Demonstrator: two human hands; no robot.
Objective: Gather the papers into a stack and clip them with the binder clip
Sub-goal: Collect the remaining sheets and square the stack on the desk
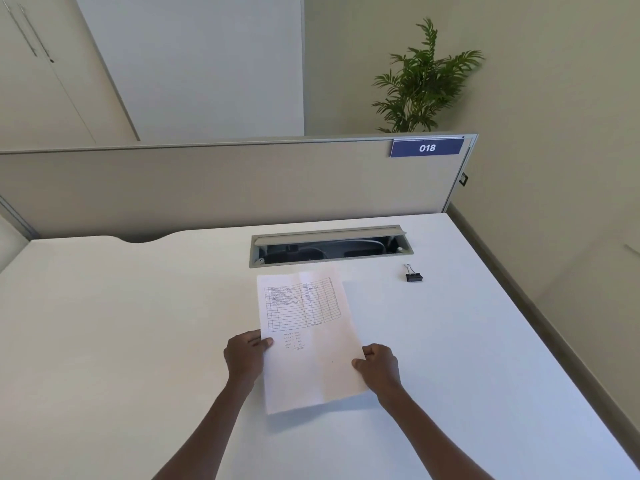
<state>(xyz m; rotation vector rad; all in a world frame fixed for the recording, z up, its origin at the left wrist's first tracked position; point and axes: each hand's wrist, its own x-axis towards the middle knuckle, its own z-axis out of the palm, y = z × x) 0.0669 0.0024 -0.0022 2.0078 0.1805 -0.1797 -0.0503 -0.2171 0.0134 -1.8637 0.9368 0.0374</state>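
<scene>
A stack of white papers point(308, 337), its top sheet printed with a table and some handwriting, is held a little above the white desk point(121, 341), casting a shadow below it. My left hand point(244, 356) grips the stack's left edge, thumb on top. My right hand point(379, 367) grips the right edge the same way. A small black binder clip point(414, 274) with silver handles lies on the desk to the far right of the papers, apart from both hands.
An open cable tray slot point(330, 245) is set in the desk just beyond the papers. A beige partition point(207, 188) with a blue "018" sign point(427, 147) closes the far side. The desk's right edge point(540, 327) runs diagonally.
</scene>
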